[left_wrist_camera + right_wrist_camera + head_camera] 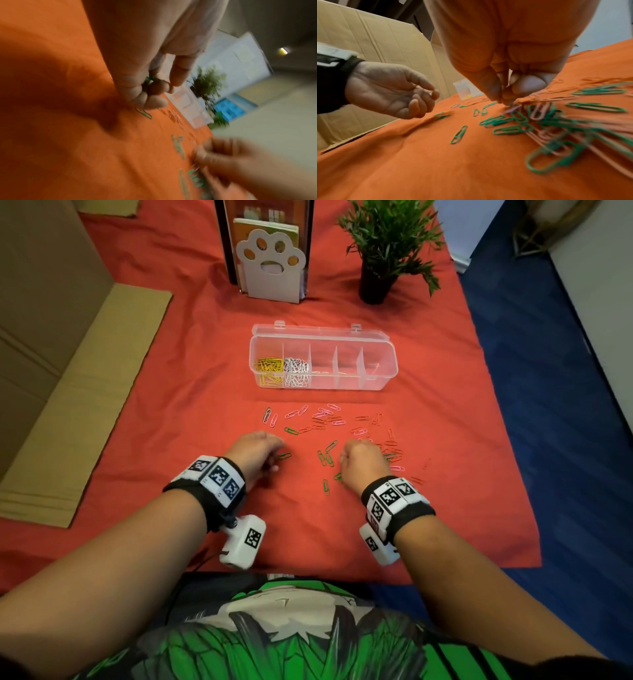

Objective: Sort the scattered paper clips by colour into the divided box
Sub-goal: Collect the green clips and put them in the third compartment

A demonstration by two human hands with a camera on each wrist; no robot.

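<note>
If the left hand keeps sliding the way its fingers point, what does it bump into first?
Probably the single green wire paper clip lying on the red cloth right at the left hand's fingertips. The left wrist view shows that clip just beyond them, though it is blurred.

Left hand (256, 451) palm down, fingers (155, 88) curled loosely. Right hand (362, 462) knuckles up, thumb and fingertips (494, 93) pinched together below the palm.

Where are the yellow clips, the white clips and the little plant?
yellow clips (270, 368), head view, middle of the pile in the box's leftmost compartment.
white clips (296, 370), head view, middle of the pile in the next compartment.
plant (388, 232), head view, on its leaves.
</note>
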